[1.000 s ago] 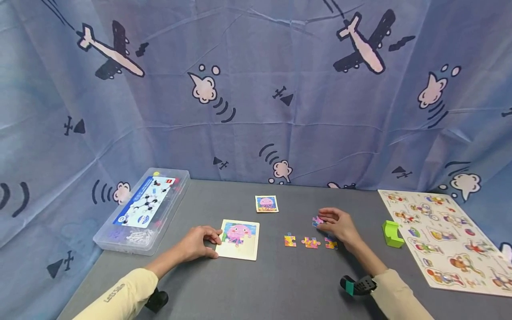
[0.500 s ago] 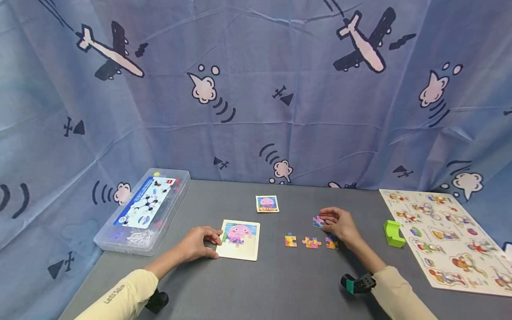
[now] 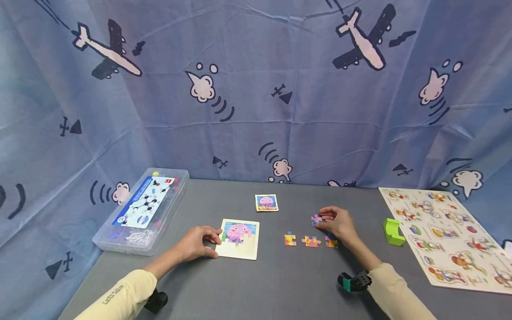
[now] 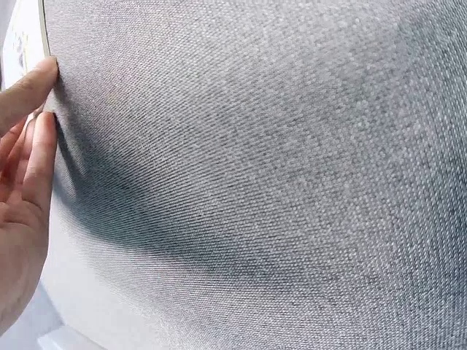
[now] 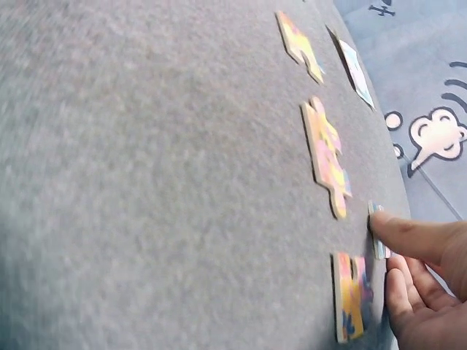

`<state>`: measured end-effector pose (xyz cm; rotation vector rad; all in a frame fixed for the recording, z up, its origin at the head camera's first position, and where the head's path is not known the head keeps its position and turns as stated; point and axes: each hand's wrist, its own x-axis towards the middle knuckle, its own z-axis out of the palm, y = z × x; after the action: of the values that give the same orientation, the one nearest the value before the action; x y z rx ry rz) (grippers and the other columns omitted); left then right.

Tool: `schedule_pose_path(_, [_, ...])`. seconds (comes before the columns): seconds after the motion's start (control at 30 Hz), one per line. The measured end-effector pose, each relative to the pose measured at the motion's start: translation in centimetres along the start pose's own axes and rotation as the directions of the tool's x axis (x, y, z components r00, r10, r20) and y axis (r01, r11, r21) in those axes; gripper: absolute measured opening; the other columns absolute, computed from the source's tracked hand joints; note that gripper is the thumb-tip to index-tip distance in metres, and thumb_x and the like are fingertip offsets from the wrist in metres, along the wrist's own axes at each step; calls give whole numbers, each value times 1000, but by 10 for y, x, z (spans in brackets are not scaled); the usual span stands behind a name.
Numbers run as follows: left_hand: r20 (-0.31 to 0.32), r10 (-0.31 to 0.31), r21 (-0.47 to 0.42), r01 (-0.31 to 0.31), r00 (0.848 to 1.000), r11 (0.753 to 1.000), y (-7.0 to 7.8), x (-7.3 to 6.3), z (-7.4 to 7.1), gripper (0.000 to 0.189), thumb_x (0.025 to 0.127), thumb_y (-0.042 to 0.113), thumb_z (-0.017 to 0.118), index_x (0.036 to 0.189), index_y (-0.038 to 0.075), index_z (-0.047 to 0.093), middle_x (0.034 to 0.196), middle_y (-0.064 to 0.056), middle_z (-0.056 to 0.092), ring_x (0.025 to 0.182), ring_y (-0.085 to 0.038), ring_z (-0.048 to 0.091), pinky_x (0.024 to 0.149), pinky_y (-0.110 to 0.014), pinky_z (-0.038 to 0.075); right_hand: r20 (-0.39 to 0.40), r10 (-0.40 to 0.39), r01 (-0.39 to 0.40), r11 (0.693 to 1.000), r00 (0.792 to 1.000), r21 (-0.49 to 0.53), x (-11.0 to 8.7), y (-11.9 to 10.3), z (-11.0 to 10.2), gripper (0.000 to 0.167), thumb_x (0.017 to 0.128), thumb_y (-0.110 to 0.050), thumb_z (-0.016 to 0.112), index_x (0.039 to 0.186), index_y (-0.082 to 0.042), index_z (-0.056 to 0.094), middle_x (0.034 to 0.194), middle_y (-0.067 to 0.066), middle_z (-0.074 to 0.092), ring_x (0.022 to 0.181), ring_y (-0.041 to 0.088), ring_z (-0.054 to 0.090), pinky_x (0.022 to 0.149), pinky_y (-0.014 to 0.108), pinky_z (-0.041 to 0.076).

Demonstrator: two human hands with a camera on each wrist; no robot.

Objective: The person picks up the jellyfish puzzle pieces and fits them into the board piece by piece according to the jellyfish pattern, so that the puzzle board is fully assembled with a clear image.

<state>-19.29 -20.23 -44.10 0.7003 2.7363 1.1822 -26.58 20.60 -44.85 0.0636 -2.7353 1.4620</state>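
My left hand (image 3: 197, 242) rests with its thumb and fingertips against the left edge of a wooden puzzle board (image 3: 250, 250), partly filled with a pink jellyfish picture. In the left wrist view, the fingertips (image 4: 48, 120) touch the board's rim without wrapping round it. My right hand (image 3: 340, 225) pinches a pink and blue jigsaw piece (image 3: 316, 219) low over the table; its fingers cover the piece's right side. Nearer to me lie a yellow piece (image 3: 290, 240), a pink-yellow piece (image 3: 311, 241) and an orange-purple piece (image 3: 330, 242), in a row.
A small jellyfish picture card (image 3: 266, 203) lies behind the board. At the left stands a clear plastic case (image 3: 164, 218) of small parts. A green plastic block (image 3: 394, 232) and a large picture board (image 3: 444, 242) are at the right. A patterned curtain (image 3: 248, 89) hangs behind the table.
The right thumb has shifted left onto the pink and blue jigsaw piece, which has moved slightly left. The left hand and the puzzle board have stayed in place.
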Motion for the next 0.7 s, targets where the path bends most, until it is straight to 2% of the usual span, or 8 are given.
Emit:
schedule_pose_path(0.27, [-5, -11, 6, 11, 1000, 1000, -2, 0, 1, 23, 67, 5, 86, 84, 5, 70, 119, -20, 63, 99, -28, 65, 75, -27, 52, 24, 4, -5, 1000, 1000, 28, 1, -7, 5, 41, 72, 18, 71, 111, 13, 60, 108, 29, 63, 96, 35, 63, 66, 12, 47])
schedule_pose_path(0.37, [-1, -4, 3, 4, 1000, 1000, -1, -1, 0, 23, 67, 5, 86, 84, 5, 70, 119, -21, 63, 98, -28, 65, 75, -27, 52, -3, 15, -15, 1000, 1000, 16, 0, -9, 8, 42, 72, 12, 75, 111, 12, 60, 107, 28, 63, 95, 34, 63, 67, 13, 47])
schedule_pose_path(0.5, [2, 3, -3, -3, 1000, 1000, -1, -1, 0, 23, 67, 6, 86, 84, 5, 70, 120, -21, 63, 98, -28, 65, 75, -28, 52, -47, 10, -12, 998, 999, -56, -2, -10, 13, 45, 68, 3, 82, 108, 10, 62, 103, 24, 66, 89, 30, 64, 65, 13, 45])
schedule_pose_path(0.6, [2, 0, -4, 0, 1000, 1000, -1, -1, 0, 23, 67, 6, 85, 84, 5, 69, 120, -21, 63, 98, -29, 65, 75, -27, 52, -45, -6, 4, 999, 999, -44, -1, -12, 14, 44, 67, 9, 80, 107, 11, 63, 102, 25, 66, 89, 31, 65, 64, 12, 44])
schedule_pose_path(0.7, [-1, -9, -4, 9, 1000, 1000, -2, -1, 1, 23, 67, 5, 85, 84, 5, 69, 120, -21, 63, 99, -29, 65, 75, -27, 52, -12, -7, 8, 1000, 1000, 25, -2, -13, 13, 45, 67, 18, 74, 110, 13, 61, 107, 28, 64, 96, 36, 64, 71, 15, 49])
